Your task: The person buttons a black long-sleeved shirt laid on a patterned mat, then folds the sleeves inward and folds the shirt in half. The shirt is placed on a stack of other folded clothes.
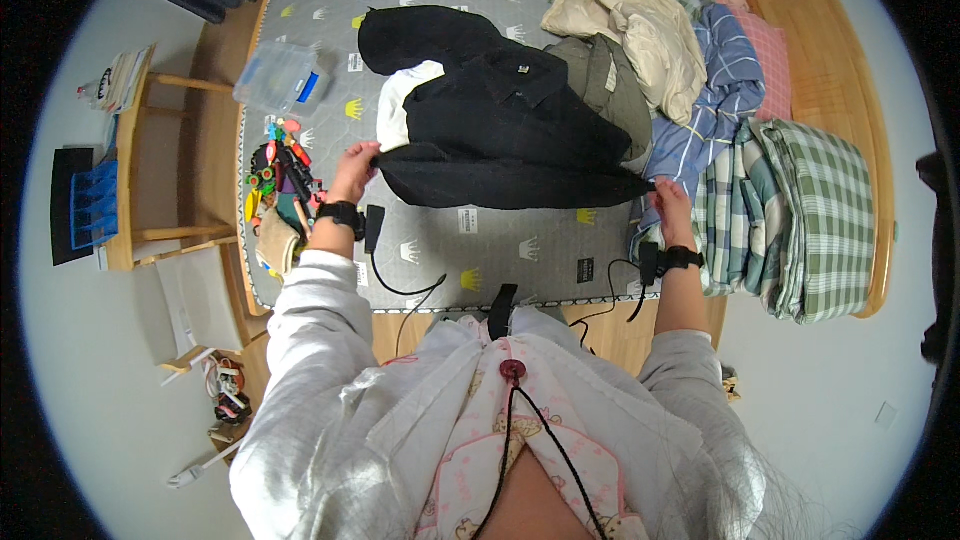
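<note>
Both hands pinch black garment (510, 130) hem, left hand (355, 168), right hand (668, 202); garment stretched between, apparently flat on mattress (500, 240).

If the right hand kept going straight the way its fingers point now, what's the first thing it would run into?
The right hand grips the black garment at its lower right corner, fingers pointing up the bed. Going straight on, it would probably first meet the blue plaid shirt right beyond it, though depth is hard to judge here.
</note>
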A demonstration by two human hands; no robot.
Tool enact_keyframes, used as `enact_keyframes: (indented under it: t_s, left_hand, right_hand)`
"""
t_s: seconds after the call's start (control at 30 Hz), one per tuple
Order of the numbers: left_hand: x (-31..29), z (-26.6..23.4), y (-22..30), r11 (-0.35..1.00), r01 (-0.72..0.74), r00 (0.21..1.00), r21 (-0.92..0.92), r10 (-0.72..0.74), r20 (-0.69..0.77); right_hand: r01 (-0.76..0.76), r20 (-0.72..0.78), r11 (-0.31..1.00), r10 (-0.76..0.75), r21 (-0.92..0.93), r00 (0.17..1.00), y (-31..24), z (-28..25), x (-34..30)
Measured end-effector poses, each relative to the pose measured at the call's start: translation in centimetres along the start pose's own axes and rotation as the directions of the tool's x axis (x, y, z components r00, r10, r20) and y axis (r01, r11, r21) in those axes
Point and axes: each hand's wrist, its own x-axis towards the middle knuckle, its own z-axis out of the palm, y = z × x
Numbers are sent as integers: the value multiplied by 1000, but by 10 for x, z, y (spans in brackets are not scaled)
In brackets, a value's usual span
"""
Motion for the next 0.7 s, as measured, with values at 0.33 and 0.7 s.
enact_keyframes:
  t_s: [0.33,0.7]
  left_hand:
    - [62,38,77,981,-195,979,-17,196,52]
    - [121,53,79,964,-223,965,142,198,169]
  right_hand:
    - [161,73,985,-157,-55,985,-65,30,80]
    - [132,55,968,-123,-215,991,-62,37,127]
